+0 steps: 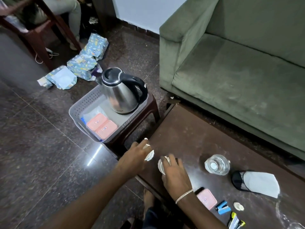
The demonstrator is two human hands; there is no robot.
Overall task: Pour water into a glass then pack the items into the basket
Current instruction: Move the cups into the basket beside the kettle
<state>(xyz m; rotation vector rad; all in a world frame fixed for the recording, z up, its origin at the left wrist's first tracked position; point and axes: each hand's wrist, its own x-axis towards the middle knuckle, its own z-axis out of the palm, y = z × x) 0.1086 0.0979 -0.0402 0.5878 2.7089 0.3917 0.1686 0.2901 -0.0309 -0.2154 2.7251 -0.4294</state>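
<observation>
- Nearest, on the dark table (189,134), lie a pink box (206,198), a blue stapler (222,207) and a small white cup (238,206).
- The right hand (175,172) is curled over a white cup (161,166) at the table's near edge, fingers closed on it.
- The left hand (135,154), just beside, grips more white cups (149,153) at the table corner.
- The glass (217,164) of water stands upright to the right of the right hand, apart from it.
- Farther off, past the left hand, the grey basket (85,103) sits on a stool (142,116), holding the kettle (121,91) and two pink boxes (102,125).
</observation>
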